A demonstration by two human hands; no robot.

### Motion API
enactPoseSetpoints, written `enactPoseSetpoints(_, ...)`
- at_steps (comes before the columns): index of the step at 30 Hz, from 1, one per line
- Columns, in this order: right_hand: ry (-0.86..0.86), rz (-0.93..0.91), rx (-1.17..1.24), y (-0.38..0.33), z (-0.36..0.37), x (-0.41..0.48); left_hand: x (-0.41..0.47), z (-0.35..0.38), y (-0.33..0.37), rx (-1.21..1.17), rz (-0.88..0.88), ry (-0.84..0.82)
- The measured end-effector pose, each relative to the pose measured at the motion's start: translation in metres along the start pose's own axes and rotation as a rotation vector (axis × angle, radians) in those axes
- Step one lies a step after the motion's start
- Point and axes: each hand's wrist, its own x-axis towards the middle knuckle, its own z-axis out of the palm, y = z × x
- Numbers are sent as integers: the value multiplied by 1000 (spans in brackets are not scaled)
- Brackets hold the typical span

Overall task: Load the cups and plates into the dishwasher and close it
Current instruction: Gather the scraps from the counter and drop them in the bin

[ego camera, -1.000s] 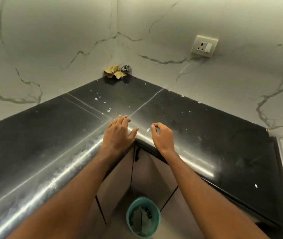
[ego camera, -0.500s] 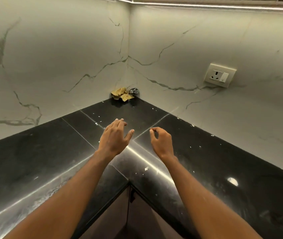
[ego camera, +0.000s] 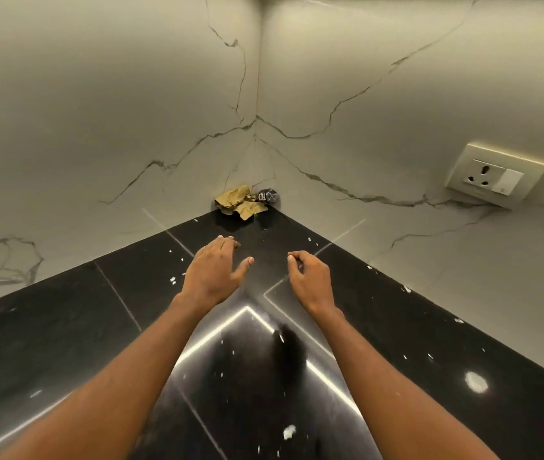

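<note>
Left hand (ego camera: 212,273) hovers over the black countertop (ego camera: 65,333), fingers extended and slightly apart, holding nothing. Right hand (ego camera: 310,280) is alongside, fingers loosely curled, nothing seen in them. Beyond the fingertips, in the wall corner, lies crumpled paper (ego camera: 239,204). Cups, plates and dishwasher are out of view — none near either hand. Risk: a reach toward the corner yields only litter, so loading stalls.
</note>
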Motion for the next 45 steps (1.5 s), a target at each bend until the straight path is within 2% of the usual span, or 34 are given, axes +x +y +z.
enactPoseSetpoints(10, -105, 4, -84, 50, 113, 182, 202, 101, -108, 62, -83, -65)
enactPoseSetpoints(18, -121, -111, -316, 78, 175, 297, 300, 167, -168, 210, -100, -55)
enactPoseSetpoints(21, -113, -143, -403, 82, 190, 320, 310, 180, -165, 258, -79, -30)
enactPoseSetpoints(29, -119, -75, -575, 86, 208, 330, 314, 193, -159, 110, -287, -120)
enactPoseSetpoints(33, -157, -5, -518, 86, 209, 323, 307, 189, -162, 20, -260, -169)
enactPoseSetpoints(39, -170, -39, -534, 81, 206, 309, 288, 185, -162, -96, -296, -257)
enactPoseSetpoints(45, -101, 23, -440, 81, 182, 284, 265, 169, -141, -213, -334, -218)
